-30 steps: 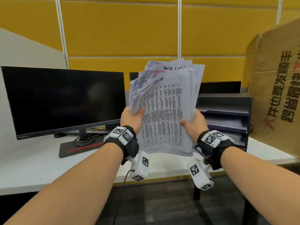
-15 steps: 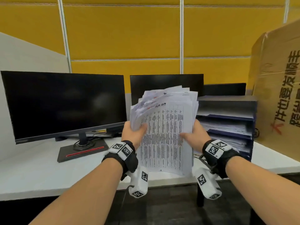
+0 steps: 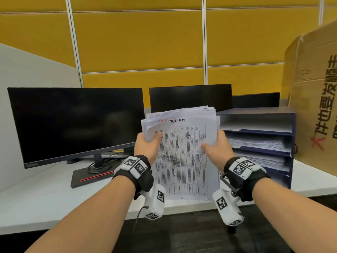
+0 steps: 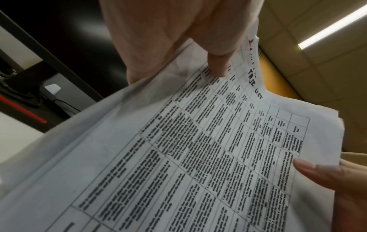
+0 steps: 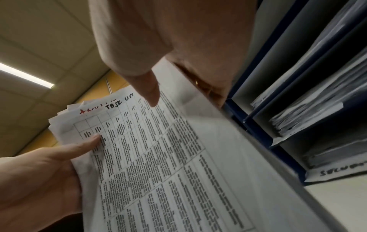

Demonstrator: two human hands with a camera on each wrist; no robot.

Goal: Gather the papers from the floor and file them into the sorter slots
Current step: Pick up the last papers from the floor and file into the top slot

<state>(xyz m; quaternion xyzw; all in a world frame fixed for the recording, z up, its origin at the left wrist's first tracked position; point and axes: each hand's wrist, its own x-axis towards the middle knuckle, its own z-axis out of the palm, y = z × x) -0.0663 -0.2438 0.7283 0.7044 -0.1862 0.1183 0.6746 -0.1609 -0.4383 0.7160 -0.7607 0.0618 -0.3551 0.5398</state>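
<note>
Both hands on the stack of papers (image 3: pixel 182 152), held upright above the front edge of the tabletop (image 3: pixel 45 198): left hand (image 3: pixel 147 146) grasps the left edge with thumb across the front sheet, right hand (image 3: pixel 217 148) grasps the right edge the same way. Sorter (image 3: pixel 259 141) sits just right of the stack, dark blue, stacked horizontal slots; the lower ones already hold paper, the top one looks mostly free. Judgement: papers are gathered, filing not yet started. Risks: top edges of the stack are uneven and fanned, so loose sheets could slip out the bottom or catch on a slot lip when fed in. The stack looks thick, so it may jam in an already loaded slot or crumple the sheets. Letting one hand go to peel off a sheet could let the rest sag. Monitor (image 3: pixel 76 123) at left, cardboard box (image 3: pixel 313 106) at far right, neither in the way.
</note>
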